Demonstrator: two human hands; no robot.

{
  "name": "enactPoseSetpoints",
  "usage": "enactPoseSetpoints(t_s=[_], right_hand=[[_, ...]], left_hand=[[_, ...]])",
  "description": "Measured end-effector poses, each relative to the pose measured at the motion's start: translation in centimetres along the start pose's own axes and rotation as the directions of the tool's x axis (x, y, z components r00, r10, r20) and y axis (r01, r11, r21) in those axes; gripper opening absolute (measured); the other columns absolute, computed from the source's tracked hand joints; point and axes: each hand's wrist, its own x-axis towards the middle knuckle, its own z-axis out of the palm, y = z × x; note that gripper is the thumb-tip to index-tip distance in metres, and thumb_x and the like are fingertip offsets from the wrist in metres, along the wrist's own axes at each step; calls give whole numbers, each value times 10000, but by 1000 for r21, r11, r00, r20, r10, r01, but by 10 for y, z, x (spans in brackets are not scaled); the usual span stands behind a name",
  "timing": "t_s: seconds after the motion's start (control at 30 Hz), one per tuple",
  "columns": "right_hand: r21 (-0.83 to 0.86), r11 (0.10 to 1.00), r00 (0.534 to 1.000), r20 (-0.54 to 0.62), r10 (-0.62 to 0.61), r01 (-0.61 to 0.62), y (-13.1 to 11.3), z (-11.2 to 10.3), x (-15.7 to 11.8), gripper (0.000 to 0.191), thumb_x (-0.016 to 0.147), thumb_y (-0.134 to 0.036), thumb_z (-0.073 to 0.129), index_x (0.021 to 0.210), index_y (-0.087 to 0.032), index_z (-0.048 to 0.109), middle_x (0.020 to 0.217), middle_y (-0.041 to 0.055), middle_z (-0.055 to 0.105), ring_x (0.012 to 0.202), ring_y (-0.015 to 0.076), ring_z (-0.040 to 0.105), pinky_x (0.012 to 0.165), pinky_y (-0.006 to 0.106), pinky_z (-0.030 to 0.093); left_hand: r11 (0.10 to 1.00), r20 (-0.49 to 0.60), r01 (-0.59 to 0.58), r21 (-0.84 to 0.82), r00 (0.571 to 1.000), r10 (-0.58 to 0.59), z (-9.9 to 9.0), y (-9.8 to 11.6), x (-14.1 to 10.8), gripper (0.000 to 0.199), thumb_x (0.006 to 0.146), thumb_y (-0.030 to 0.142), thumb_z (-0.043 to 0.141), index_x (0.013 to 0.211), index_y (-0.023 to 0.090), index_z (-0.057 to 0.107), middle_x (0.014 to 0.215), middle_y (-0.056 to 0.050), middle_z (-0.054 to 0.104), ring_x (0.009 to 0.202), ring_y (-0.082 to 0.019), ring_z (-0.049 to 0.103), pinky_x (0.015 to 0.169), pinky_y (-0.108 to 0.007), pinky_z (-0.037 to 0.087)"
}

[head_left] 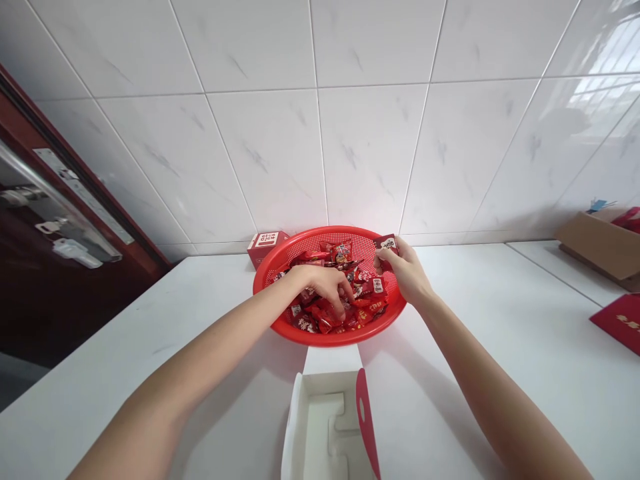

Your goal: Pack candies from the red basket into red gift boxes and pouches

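A red perforated plastic basket [336, 340] holds many small red and dark-red wrapped candies [367, 310]. My left hand [327, 283] reaches down into it, fingers bent and slightly apart over the packets; its fingertips touch the pile. At the basket's right rim, my right hand [407, 270] pinches a dark-red candy packet [387, 245] with white lettering between thumb and fingers. In front of the basket stands an open white carton [320, 427] with a red side flap. Its visible inside shows only bare white card.
A small red box [265, 248] with a white printed panel stands behind the basket's left side. On the right are an open brown cardboard box [600, 247] and a red printed packet [620, 323]. A tiled wall [370, 153] borders the white table [210, 293]; a dark-red door [65, 200] is at left.
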Motion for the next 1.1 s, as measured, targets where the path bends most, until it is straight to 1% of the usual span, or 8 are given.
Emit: enactPoseSetpoints(t_s=[0.17,0.3,0.43,0.57,0.67,0.8,0.9,1.1], right_hand=[[13,1000,999,-38,1,0,-1,0,0,193,713,-301,656,709,-245,471,594,-48,571,571,133,506,607,310,438],[20,1000,999,-44,-9,10,-1,1,0,186,709,-292,657,698,-242,478,593,-51,569,571,130,502,613,309,438],[22,999,998,-57,-28,29,-1,0,0,176,701,-291,663,706,-239,496,588,-50,577,575,132,512,610,309,435],[22,999,998,-61,-30,31,1,0,1,185,705,-300,665,699,-237,491,583,-54,578,560,127,508,615,312,435],[21,999,998,-51,-40,41,1,0,1,195,697,-311,668,699,-239,486,574,-53,582,556,129,509,607,313,431],[-9,999,997,-57,-42,41,0,0,1,187,690,-307,662,699,-239,488,569,-54,587,552,127,507,606,312,427],[-27,999,997,-59,-42,41,0,0,0,186,688,-309,656,695,-240,484,563,-53,585,557,130,512,608,314,431],[-40,998,997,-54,-53,51,2,-1,1,193,695,-326,662,729,-242,492,579,-52,602,559,133,522,619,320,439]], left_hand=[[998,111,5,65,994,-12,2,6,-1,178,545,285,876,679,242,767,645,49,665,646,-169,595,546,-244,394],[1000,137,-1,12,991,-1,3,6,-4,80,620,216,801,610,214,722,669,32,703,656,-163,606,562,-243,414],[990,-142,-119,-76,984,107,-4,-2,-2,122,759,227,678,810,200,785,824,-6,781,790,-184,691,690,-232,493],[992,-622,-36,-122,781,-48,-14,-19,4,277,836,173,545,984,191,779,1030,-23,794,950,-189,708,840,-247,526],[970,-676,160,-184,696,-243,-18,-35,5,325,854,138,506,1040,193,767,1143,-30,776,999,-187,704,871,-241,516],[952,-556,236,-194,773,-305,-20,-52,3,231,780,281,699,986,200,766,1045,-27,788,927,-214,710,758,-236,508],[942,-467,268,-202,819,-333,-22,-60,3,459,544,307,877,979,222,756,1079,-21,779,967,-245,690,729,-238,484],[932,-475,236,-275,810,-345,-23,-63,2,162,616,222,773,763,199,709,765,4,712,784,-213,644,629,-258,429]])
